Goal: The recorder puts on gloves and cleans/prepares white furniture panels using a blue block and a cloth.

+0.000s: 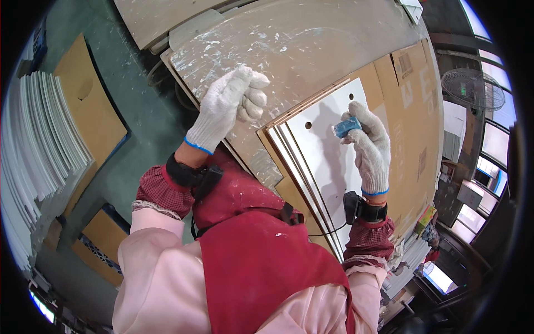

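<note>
- The fingers (pixel 362 115) of the gloved right hand (pixel 371 149) are pinching a blue block (pixel 346 128), narrowed to its width.
- That block is sitting over the holed end of a white board (pixel 334 172); whether it is touching the surface, one cannot tell.
- The gloved left hand (pixel 229 101) is hovering over the scuffed tabletop (pixel 233 42), fingers curling inward; nothing is showing in them, though a hidden grip cannot be ruled out.
- The board is topping a stack beside a cardboard sheet (pixel 409 145).
- A thin cable (pixel 331 231) is trailing from the right wrist strap (pixel 368 210) across the stack's edge; a snag could be tugging the arm or nudging boards askew.
- Smooth glove fabric could be letting the block slip, and a hard corner could be scratching the white face.
- By count, two gloves, two wrist straps, one block and one top board with two visible holes are showing; the stacked edges are lying too close for counting.
</note>
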A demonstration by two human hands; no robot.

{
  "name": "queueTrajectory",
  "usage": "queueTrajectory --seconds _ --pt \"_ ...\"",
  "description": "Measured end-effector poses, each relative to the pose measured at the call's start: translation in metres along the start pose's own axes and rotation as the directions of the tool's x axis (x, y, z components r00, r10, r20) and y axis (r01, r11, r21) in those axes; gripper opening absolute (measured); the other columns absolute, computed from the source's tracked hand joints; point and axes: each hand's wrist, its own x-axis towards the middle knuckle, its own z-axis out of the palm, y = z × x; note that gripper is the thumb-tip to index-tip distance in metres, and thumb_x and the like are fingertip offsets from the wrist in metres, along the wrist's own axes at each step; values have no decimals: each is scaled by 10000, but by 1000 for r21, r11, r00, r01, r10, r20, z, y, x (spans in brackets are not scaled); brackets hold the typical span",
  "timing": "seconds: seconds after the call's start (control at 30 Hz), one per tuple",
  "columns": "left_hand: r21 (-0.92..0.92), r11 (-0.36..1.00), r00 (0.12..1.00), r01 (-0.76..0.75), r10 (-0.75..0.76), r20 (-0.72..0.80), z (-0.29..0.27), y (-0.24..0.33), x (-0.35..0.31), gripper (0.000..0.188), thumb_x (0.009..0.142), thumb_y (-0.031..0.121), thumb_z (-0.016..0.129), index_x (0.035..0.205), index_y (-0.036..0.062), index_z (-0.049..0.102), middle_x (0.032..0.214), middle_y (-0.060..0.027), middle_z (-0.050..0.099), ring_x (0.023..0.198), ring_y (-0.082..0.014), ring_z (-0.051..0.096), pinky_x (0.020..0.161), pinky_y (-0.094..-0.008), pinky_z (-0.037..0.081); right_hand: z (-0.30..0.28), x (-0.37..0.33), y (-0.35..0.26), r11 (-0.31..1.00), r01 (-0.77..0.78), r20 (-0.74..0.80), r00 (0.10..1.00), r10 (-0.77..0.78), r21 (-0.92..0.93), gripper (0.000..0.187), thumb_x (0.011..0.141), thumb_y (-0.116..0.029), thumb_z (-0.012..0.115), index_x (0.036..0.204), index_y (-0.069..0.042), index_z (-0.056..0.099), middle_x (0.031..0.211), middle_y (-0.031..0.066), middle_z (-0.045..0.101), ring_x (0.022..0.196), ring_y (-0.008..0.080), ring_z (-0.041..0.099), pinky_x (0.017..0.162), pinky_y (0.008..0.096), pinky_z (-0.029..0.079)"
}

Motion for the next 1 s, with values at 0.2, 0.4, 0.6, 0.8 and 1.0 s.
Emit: queueTrajectory --seconds 0.2,0.4,0.6,0.8,1.0 --pt "216 968 992 -128 128 16 1 10 -1 297 968 292 502 894 31 621 633 13 536 506 -50 473 437 -192 350 -14 0 0 998 -59 -50 997 58 -9 459 807 -73 627 1244 37 538 1076 123 625 898 163 601 737 266 481" --pt "292 936 980 -198 186 68 -16 15 1 284 958 270 502 816 31 560 579 19 455 472 -52 404 414 -209 306 -33 3 -7 996 -85 -102 991 81 -32 439 814 -49 602 1238 42 540 1043 117 628 876 158 601 718 258 489" --pt "396 862 946 -317 320 60 -34 14 10 428 966 386 495 740 26 551 614 -5 515 504 -63 458 436 -214 326 -55 19 -14 989 -96 -193 978 73 -112 422 833 -66 593 1238 41 542 995 98 640 841 145 616 701 258 501" --pt "640 709 948 -295 303 101 -26 10 14 444 999 333 414 695 24 511 627 -29 490 534 -104 452 492 -240 344 -67 61 -24 973 -49 -225 974 -3 -225 411 855 -80 596 1242 43 537 947 82 649 836 139 621 713 249 498" --pt "751 524 900 -402 376 220 -19 13 18 287 941 164 461 726 11 573 668 -84 564 567 -198 521 545 -301 415 -65 108 -21 857 83 -155 970 -186 -509 372 844 -103 628 1204 -17 588 987 70 658 879 152 631 805 267 497"
